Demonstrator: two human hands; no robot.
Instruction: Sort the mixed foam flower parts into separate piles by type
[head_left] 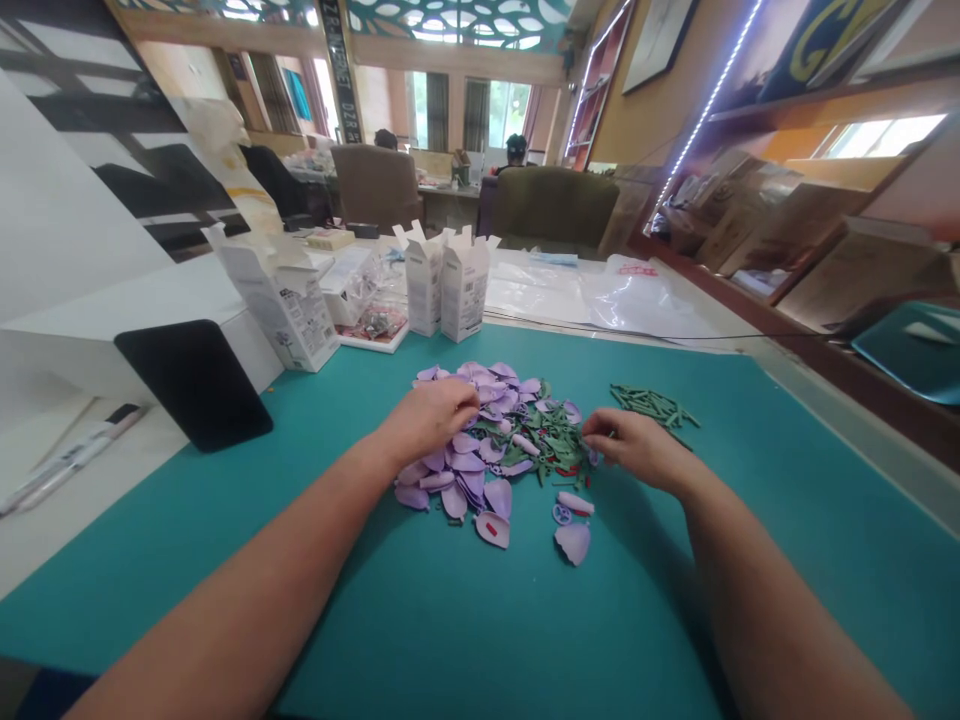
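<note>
Head view: purple pieces (467,462) at your twelve o'clock, long axes pointing many ways.
Left hand (433,415): fingers curled over their ten-o'clock side; grip, cannot tell.
Right hand (636,444): fingers bent at their three-o'clock edge; grip, cannot tell.

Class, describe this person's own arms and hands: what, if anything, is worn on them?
The left forearm and right forearm are bare: no sleeve, watch or bracelet shows. The left hand and right hand are ungloved; small rings cannot be ruled out.
</note>
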